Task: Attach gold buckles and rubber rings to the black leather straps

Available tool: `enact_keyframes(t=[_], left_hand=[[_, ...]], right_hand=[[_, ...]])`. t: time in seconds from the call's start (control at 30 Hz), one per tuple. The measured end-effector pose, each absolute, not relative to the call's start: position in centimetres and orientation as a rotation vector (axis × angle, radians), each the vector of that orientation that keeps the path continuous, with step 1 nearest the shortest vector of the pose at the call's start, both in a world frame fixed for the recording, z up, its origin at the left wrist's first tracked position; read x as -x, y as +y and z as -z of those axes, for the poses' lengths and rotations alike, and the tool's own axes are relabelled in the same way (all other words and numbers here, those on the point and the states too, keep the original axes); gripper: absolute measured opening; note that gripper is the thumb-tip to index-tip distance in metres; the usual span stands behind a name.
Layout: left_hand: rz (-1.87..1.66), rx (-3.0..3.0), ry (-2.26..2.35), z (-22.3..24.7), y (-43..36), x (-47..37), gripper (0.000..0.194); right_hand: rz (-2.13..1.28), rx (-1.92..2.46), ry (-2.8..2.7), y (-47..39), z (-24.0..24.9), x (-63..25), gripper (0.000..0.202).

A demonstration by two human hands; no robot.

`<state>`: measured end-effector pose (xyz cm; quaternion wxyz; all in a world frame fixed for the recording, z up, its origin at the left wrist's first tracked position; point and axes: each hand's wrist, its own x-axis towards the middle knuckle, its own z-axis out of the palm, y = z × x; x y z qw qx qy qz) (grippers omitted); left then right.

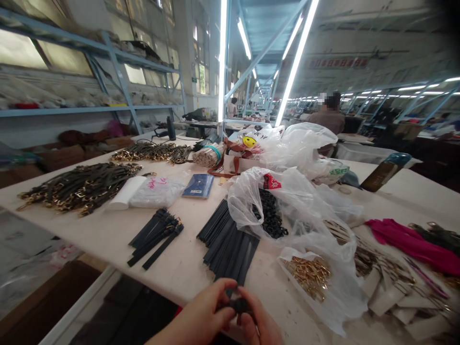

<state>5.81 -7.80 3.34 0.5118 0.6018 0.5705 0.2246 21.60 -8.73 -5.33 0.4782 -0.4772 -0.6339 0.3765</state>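
Note:
At the table's front edge, my left hand (208, 309) and my right hand (259, 320) meet with fingertips pinched on a small black piece (239, 304). Fingers cover much of it, so its exact kind is unclear. Just beyond lies a fanned stack of flat black straps (230, 251). A plastic bag holding small black loops (270, 215) rests against the stack's far end. To the left is a smaller group of black straps (154, 237) with bits of gold metal at their ends. Gold metal hooks (311, 277) fill an open plastic bag on the right.
Dark straps with gold buckles (84, 187) are heaped at the left. A blue booklet (198, 186) lies mid-table near a white packet (157, 191). Pale straps (391, 287), magenta cloth (413, 242) and a brown bottle (385, 172) occupy the right. A person (327, 120) is farther back.

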Motion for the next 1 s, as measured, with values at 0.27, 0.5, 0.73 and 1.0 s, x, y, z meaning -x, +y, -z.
enact_keyframes(t=[0.27,0.5,0.73,1.0], left_hand=[[-0.434,-2.357,2.283,-0.1,-1.2,7.7,0.040],[-0.410,-2.339,2.424,-0.1,1.8,9.8,0.041],[-0.262,-2.213,2.137,-1.0,-0.1,0.8,0.025],[-0.484,-2.144,2.149,-3.3,-0.9,-0.3,0.022]], right_hand=[[-0.812,1.210,-1.530,-5.6,5.8,-24.0,0.042],[-0.760,1.249,-1.486,-5.1,8.0,-24.9,0.031],[-0.714,1.208,-1.625,-4.8,8.6,-25.2,0.023],[-0.657,1.210,-1.797,-5.3,6.7,-25.4,0.021]])
